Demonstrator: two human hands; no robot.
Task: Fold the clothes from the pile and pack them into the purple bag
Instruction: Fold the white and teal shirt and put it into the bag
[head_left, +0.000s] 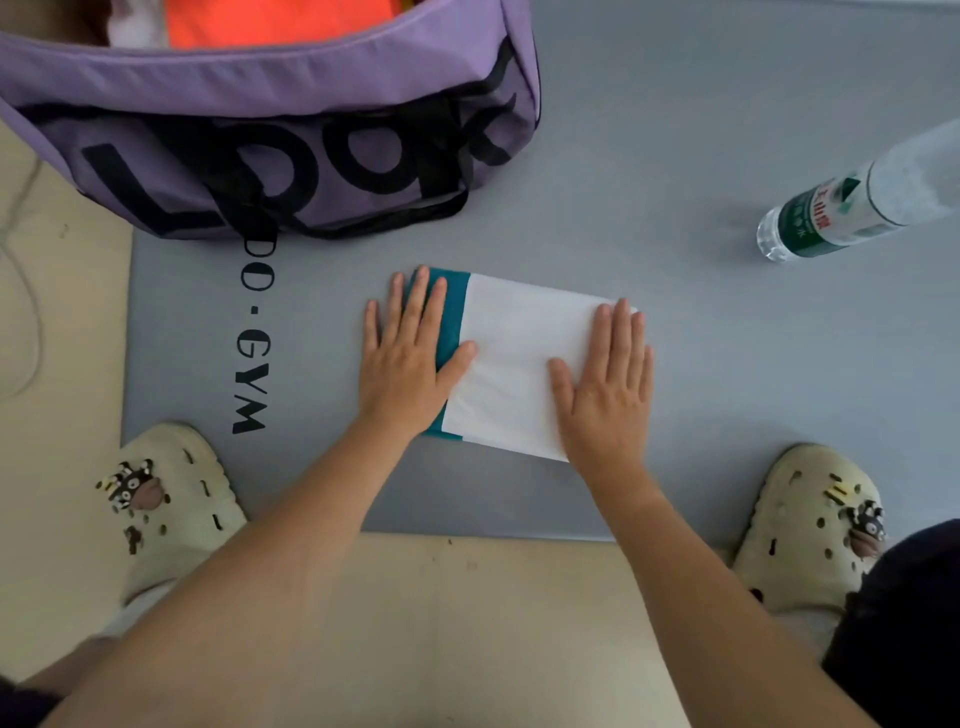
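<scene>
Both sets of fingers are stretched out straight and flat, curled round nothing. The left hand (410, 358) presses its palm on the teal edge of a folded garment (519, 364), its fingers (418, 306) reaching past that edge onto the grey mat (675, 415), thumb lying on the white panel. The right hand (608, 389) lies flat on the opposite end of the same white panel, fingers (621, 332) pointing away from the person. Between the two palms the garment is a tidy rectangle, white on top with a teal strip showing under the left hand, so I would judge the folding of this piece all but finished and this a last smoothing press.

Beyond the fingertips and over to the left stands the purple bag (311, 88), its mouth open. Inside it I can see something bright orange (275, 21) and something white (135, 26) beside it, so some packing looks already done. This folded piece has yet to go in. No pile of clothes shows from where I stand, so I cannot say how many remain.

Off past the right hand, well apart, a plastic water bottle (841, 208) lies on the mat. Either side of the arms are pale clogs (171, 499).
</scene>
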